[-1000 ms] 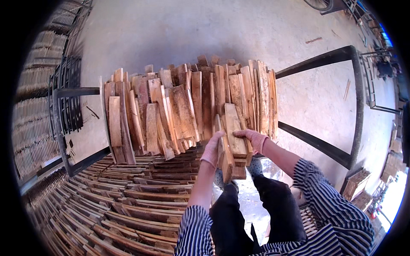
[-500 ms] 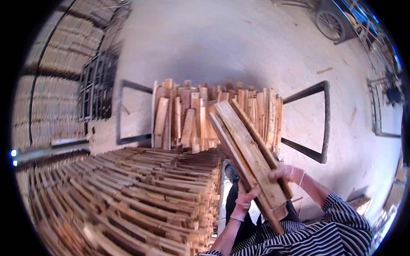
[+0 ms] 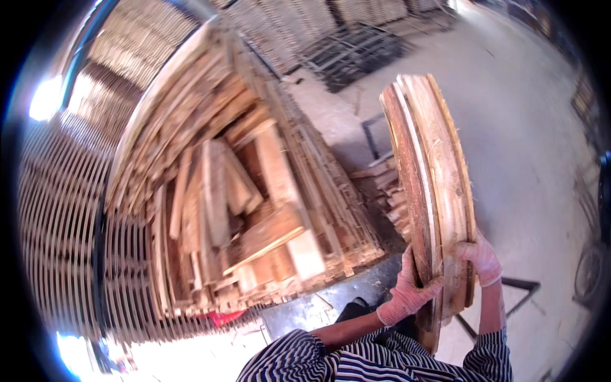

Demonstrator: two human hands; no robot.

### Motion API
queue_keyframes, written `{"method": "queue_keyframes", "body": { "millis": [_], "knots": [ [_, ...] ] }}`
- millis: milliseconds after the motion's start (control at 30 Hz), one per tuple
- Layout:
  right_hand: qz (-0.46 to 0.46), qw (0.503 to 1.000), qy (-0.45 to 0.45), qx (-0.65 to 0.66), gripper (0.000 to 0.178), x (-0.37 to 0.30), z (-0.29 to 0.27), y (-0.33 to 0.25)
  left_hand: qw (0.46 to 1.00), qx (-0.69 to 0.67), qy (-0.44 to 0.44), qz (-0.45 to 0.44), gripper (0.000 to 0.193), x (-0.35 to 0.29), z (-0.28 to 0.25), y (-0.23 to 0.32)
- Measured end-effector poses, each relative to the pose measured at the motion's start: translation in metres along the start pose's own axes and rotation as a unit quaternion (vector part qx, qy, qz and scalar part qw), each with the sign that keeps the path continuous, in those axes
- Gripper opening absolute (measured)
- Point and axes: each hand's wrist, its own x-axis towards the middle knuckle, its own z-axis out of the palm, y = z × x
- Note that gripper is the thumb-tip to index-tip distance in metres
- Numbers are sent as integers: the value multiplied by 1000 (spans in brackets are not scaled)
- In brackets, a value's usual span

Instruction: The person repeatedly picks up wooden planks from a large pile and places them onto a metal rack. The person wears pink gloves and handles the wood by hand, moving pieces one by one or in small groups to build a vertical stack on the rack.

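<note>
A bundle of several long wooden boards [image 3: 439,159], some with bark along the edges, stands lengthwise in front of me. My left hand [image 3: 410,290], in a pinkish work glove, grips its left side near the lower end. Gloved the same way, my right hand [image 3: 482,260] is closed on the right side a little higher. To the left is a large stack of boards [image 3: 318,184], with loose boards [image 3: 215,191] lying at different angles on its top. Part of a smaller wood pile [image 3: 391,191] shows behind the bundle, which hides the rest.
Black metal frame ends [image 3: 371,137] stick out on both sides of the smaller pile. Dark metal racks [image 3: 356,54] lie on the concrete floor [image 3: 519,127] farther back. Tall rows of stacked slats [image 3: 57,223] stand at the far left. A wheel [image 3: 589,274] is at the right edge.
My view has swung left, bringing the top of the large stack into sight. The bundle has come along in both hands and now points more straight ahead.
</note>
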Motion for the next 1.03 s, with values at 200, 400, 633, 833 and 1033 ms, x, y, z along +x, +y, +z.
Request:
{"method": "queue_keyframes", "body": {
  "millis": [200,400,633,833,1033],
  "knots": [
    [-153,972,-32,-174,65,11,95,-134,981,74,92,152,101,-40,-50,123],
    [-113,910,-323,233,51,14,275,-238,960,81,224,148,88,-98,-155,260],
    [-411,869,59,-268,79,83,471,-306,820,464,329,69,73,-102,-322,401],
    [-375,796,-59,-471,87,64,546,-335,791,518,299,128,51,-102,-444,365],
    [-370,807,-101,-450,87,94,519,-326,817,547,163,81,79,-101,-457,389]
  ]
}}
